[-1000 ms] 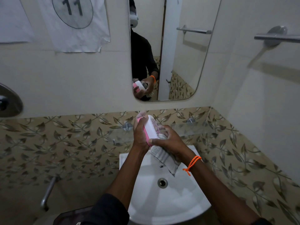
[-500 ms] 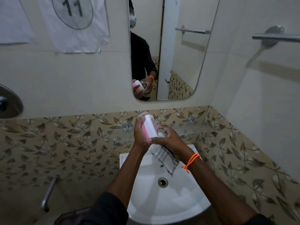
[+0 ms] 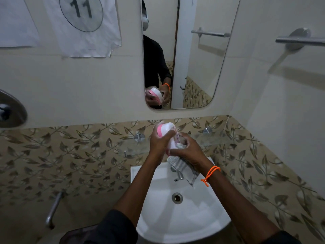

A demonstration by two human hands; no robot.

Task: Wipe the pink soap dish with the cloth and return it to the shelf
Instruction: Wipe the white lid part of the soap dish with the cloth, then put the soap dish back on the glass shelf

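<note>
While both forearms reached out over the white washbasin (image 3: 184, 224), the left hand (image 3: 159, 144) gripped the pink soap dish (image 3: 167, 132) with its fingers curled round the pink edge, holding it tilted on its side above the basin and in front of the glass shelf (image 3: 218, 139). Against the dish's white face, the right hand (image 3: 189, 151) held a bunched grey striped cloth (image 3: 183, 169), fingers curled over it, the loose end hanging down beside the tap (image 3: 179, 176). An orange beaded bracelet (image 3: 210, 174) circled the right wrist. Beneath the hands lay the basin's drain (image 3: 177, 198). On the wall above, the mirror (image 3: 202, 59) reflected the dish and both hands, and a paper sheet marked 11 (image 3: 82, 27) hung to its left. A towel bar (image 3: 300, 40) stood on the right wall.
</note>
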